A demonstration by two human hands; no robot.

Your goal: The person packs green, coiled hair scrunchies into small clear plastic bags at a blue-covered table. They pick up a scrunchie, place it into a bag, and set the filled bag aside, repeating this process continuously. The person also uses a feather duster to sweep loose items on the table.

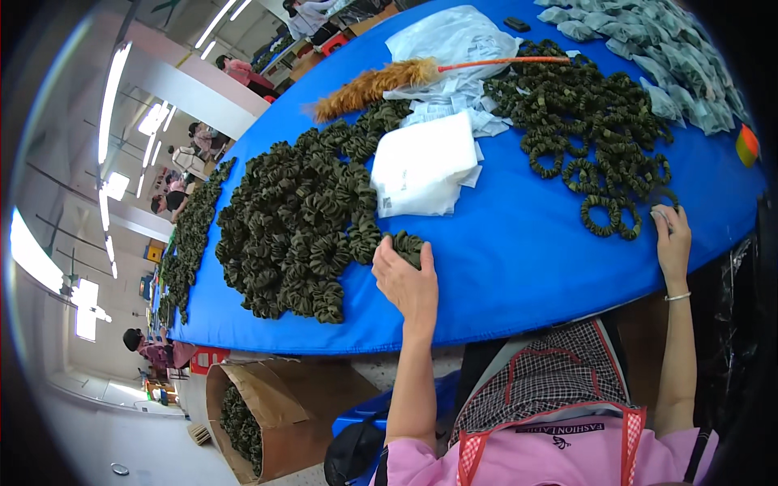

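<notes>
My left hand [408, 285] is curled round a dark green scrunchie [408, 245], thumb on one side and fingers on the other, at the right edge of a big heap of dark green scrunchies [292, 219]. On the right, my right hand [673, 247] has its fingertips pinched together at a green scrunchie [668, 197], which looks slightly blurred. Just beside it spreads a looser pile of thinner green scrunchies [579, 113]. Between the two piles lies a stack of clear plastic bags [425, 166].
A blue-covered table [502, 275] carries everything. Behind the bags lies a feather duster [381, 85] with an orange handle. Filled bags [648, 49] crowd the far right. An open cardboard box [284, 405] with scrunchies stands below the left edge. Several people sit in the background.
</notes>
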